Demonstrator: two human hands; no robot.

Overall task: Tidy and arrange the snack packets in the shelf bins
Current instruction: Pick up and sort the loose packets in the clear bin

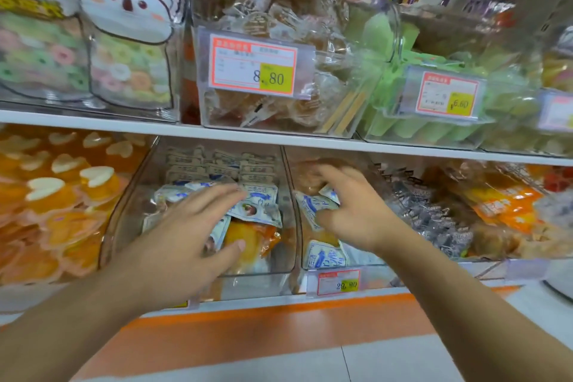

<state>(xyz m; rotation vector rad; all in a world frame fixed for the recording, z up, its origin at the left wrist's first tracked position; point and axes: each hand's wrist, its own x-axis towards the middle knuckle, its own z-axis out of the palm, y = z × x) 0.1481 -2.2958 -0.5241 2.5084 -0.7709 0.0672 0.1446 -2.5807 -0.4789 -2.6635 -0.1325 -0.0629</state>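
Note:
Two clear bins stand side by side on the lower shelf. The left bin (124, 211) holds white-and-blue snack packets (263, 195) over an orange packet (248, 239). My left hand (189, 239) lies over these packets with fingers spread and nearly straight. In the right bin (297, 245) lie more white-and-blue packets (325, 256) and brown ones at the back. My right hand (356, 211) reaches into this bin, fingers curled round a white-and-blue packet (313, 205) near the bin's left wall.
Orange jelly cups (62, 189) fill the space left of the bins; dark and orange packets (449, 217) lie to the right. The upper shelf (279, 136) carries clear boxes with price tags (252, 67). A price tag (338, 282) hangs on the lower shelf edge.

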